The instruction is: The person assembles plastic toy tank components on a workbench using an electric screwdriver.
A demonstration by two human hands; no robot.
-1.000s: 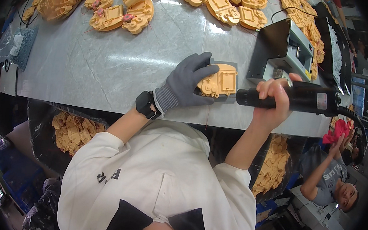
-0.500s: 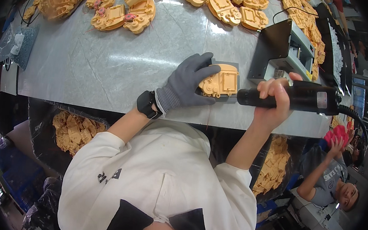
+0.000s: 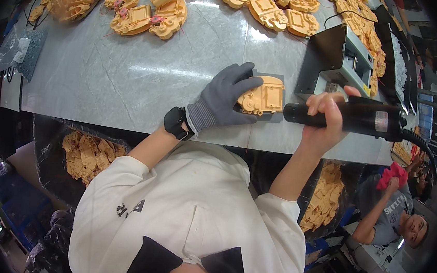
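My left hand (image 3: 225,96), in a grey knit glove with a black watch at the wrist, presses down on a tan plastic toy tank shell (image 3: 263,96) that lies on a small grey pad near the table's front edge. My right hand (image 3: 326,120), bare, grips a black powered hand tool (image 3: 358,117) held sideways. Its tip points at the right end of the shell. A black cable runs off the tool to the right.
Several more tan shells (image 3: 146,16) lie across the far side of the grey table (image 3: 109,80). A black and grey machine box (image 3: 339,58) stands just behind the tool. Bags of tan parts (image 3: 87,153) sit under the table. Another person (image 3: 393,214) holding a pink cloth is at lower right.
The tool and my right hand stay close against the shell's right end, with only slight shifting. The person at right has lowered the pink cloth a little.
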